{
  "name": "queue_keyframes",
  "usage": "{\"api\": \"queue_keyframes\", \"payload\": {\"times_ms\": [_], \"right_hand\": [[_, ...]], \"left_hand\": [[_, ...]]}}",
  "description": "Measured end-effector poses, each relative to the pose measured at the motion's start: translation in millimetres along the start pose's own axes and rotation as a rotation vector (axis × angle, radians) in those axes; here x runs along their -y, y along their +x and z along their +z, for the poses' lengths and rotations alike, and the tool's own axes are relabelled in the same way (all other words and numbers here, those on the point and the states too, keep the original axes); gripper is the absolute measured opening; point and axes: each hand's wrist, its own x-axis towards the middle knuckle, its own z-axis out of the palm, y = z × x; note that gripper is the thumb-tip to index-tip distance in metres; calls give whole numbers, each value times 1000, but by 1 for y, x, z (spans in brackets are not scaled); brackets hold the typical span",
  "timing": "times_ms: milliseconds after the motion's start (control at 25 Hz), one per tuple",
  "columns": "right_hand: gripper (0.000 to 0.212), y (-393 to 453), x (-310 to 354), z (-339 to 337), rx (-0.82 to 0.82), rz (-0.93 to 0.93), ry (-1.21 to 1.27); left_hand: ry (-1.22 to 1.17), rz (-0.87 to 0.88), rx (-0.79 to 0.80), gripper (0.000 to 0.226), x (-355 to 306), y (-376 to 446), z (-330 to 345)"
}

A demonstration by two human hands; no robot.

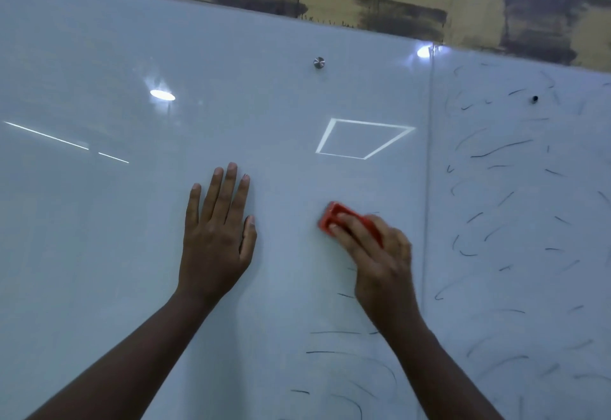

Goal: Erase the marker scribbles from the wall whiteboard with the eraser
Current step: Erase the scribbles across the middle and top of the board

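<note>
**Red eraser at work on the left panel, most scribbles still to go**

The small red block eraser (347, 221) lies flat against the glossy white wall whiteboard (132, 221), just left of the vertical seam (429, 188) that splits the board into two panels. The right hand (377, 254) grips it from above, fingers curled over its back; the hand looks blurred, which suggests a stroke is under way. Left of the eraser, well apart from it, the left hand (218, 237) rests flat on the board with its fingers straight and close together, holding nothing.

Below the eraser, thin dark marker scribbles (334, 342) remain on the same panel. Right of the seam, many more short dark strokes (502, 148) are scattered across the second panel. Above the eraser sit a round metal mounting stud (319, 63) and reflections of ceiling lights.

The panel left of the eraser looks clean, so the task seems roughly half done at best. To wipe well, the person should keep the eraser's whole face pressed flat and use overlapping passes downward through the lines beneath, before crossing the seam. The braced palm should steady the body.
</note>
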Motion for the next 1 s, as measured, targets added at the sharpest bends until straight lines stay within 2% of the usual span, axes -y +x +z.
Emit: {"api": "queue_keyframes", "payload": {"times_ms": [120, 360, 400, 520, 600, 720, 800, 840, 920, 1000], "right_hand": [[71, -8, -13, -9, -57, 288, -39], [65, -2, 19, -12, -86, 652, 80], [68, 1, 31, -10, -83, 637, 92], [76, -14, 78, -2, 9, 364, 21], [79, -33, 99, 1, 87, 250, 12], [82, -37, 94, -4, 114, 166, 50], [78, -30, 72, -11, 60, 143, 100], [73, -28, 57, -16, -7, 218, 141], [72, -25, 25, -25, -130, 507, 232], [77, -27, 4, -31, -137, 734, 310]], "left_hand": [[-9, 0, 0, 66, -3, -13, -2], [-16, -22, 18, 67, -11, -40, -4], [-16, -22, 19, 66, -12, -43, -4], [-15, -28, 35, 67, -13, -49, -5], [-18, -30, 53, 68, -14, -55, -6], [-24, -22, 58, 67, -15, -65, -7], [-27, -21, 58, 66, -15, -72, -8], [-25, -18, 59, 65, -15, -75, -9], [-21, -15, 61, 64, -16, -80, -10], [-25, -27, 64, 63, -18, -86, -11]]}}
